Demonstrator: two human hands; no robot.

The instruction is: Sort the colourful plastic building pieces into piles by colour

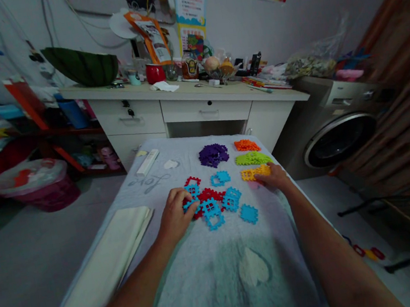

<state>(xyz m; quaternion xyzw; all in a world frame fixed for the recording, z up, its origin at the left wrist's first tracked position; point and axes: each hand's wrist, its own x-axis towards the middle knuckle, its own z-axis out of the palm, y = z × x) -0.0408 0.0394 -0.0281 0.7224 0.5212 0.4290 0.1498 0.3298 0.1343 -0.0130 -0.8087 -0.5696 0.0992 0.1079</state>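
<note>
Flat plastic puzzle tiles lie on a grey cloth-covered table [221, 268]. My left hand [176, 217] rests on the mixed red and blue tiles [212, 204], fingers curled and pinching a blue tile [192, 203]. My right hand [275, 176] has its fingers closed on a yellow tile [255, 173]. Sorted heaps lie beyond: purple tiles [213, 155], orange tiles [246, 145], green tiles [253, 158]. A single blue tile [249, 213] lies apart, nearer to me.
A folded cream cloth [110, 255] lies at the table's left edge, a white bar [147, 162] at the far left. Behind stand a cluttered white desk [191, 107], a washing machine [339, 129] on the right and a pink bin [36, 185] on the floor at left.
</note>
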